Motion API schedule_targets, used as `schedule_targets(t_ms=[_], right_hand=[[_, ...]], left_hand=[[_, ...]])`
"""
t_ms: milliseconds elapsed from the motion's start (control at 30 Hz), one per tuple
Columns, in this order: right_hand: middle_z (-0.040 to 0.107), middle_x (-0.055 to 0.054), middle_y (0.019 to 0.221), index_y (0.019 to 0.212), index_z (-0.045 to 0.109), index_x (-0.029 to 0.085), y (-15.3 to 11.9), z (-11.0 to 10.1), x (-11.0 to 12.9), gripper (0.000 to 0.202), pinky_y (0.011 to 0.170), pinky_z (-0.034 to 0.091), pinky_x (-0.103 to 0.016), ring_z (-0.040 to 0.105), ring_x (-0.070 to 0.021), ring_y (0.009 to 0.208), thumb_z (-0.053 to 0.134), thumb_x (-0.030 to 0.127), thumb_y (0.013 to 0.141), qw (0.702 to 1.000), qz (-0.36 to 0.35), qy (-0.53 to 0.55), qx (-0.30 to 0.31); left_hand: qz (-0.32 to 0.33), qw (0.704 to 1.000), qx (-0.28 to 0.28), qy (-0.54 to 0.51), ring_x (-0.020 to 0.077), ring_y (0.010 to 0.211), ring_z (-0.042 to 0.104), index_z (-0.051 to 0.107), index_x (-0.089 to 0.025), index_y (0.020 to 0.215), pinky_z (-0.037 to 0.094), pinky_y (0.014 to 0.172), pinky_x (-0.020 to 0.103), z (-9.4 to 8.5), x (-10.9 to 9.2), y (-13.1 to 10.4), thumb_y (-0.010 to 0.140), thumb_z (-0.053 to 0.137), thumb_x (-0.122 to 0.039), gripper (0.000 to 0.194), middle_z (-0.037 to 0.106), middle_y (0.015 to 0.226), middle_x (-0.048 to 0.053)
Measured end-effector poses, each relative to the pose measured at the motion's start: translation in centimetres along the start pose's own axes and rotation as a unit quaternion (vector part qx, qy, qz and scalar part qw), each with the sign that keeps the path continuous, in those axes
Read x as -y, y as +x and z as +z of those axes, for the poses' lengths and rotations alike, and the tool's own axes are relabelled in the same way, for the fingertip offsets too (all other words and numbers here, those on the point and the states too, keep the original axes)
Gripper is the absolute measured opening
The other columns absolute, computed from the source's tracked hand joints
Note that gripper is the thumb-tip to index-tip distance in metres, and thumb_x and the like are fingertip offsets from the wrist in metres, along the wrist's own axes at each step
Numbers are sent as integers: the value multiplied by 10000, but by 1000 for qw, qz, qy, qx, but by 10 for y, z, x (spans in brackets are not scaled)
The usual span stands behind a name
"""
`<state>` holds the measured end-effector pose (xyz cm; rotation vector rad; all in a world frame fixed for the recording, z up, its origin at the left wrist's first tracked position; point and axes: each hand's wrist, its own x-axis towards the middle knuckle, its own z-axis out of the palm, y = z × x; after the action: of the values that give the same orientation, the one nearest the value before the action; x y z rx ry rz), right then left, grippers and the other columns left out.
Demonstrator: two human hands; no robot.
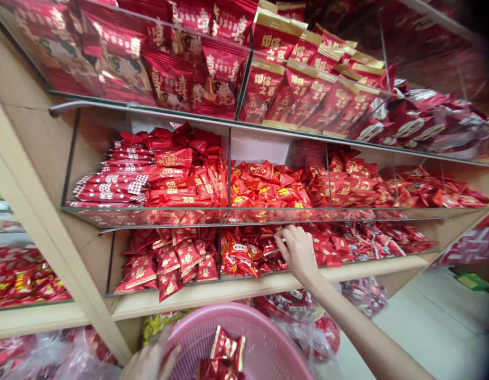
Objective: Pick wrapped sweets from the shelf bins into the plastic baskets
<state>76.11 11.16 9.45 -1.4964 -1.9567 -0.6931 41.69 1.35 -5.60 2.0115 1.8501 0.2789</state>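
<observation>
My right hand (298, 254) reaches to the bottom shelf, with curled fingers at the red packets (270, 244). Whatever lies within those fingers is hidden. Below, a pink plastic basket (284, 345) with a perforated wall holds a few shiny red packets with gold edges (227, 348). My left hand (149, 361), smeared by motion, is at the basket's left rim, its fingers bent over the edge. Left of my right hand are orange-red packets (238, 256) and a heap of red packets with gold characters (176, 264).
Glass dividers (230, 169) split the shelves into bins of red wrapped sweets. Larger red packs (224, 74) fill the upper shelf. Beneath the wooden shelf edge (169, 298) hang or stand plastic bags of packets (307, 332). Pale floor (430, 322) shows at right.
</observation>
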Motion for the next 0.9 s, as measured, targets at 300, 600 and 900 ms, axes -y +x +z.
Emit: schedule_targets(t_ms=[300, 600, 900], right_hand=[[584, -38, 838, 825, 542, 191, -31, -46, 25, 88, 708, 331, -311, 492, -173, 782, 492, 233, 885, 983, -11, 178, -41], [564, -12, 768, 737, 539, 194, -81, -60, 73, 193, 661, 403, -267, 529, -144, 730, 482, 298, 890, 849, 96, 443, 271], [568, -6, 788, 763, 513, 198, -108, -44, 100, 154, 707, 390, -267, 528, -143, 759, 469, 262, 897, 870, 74, 428, 231]], left_hand=[[-15, 1000, -1, 12, 274, 1096, 581, 434, -134, 1302, 449, 903, 395, -9, -12, -5, 899, 326, -323, 458, 601, 1209, 159], [4, 1000, -9, -3, 259, 1096, 580, 450, -127, 1271, 452, 914, 404, -10, -12, -7, 908, 327, -353, 445, 582, 1229, 162], [150, 970, -156, -109, 246, 1083, 568, 626, -199, 1034, 411, 977, 404, -23, -28, -12, 870, 396, -375, 332, 636, 1128, 90]])
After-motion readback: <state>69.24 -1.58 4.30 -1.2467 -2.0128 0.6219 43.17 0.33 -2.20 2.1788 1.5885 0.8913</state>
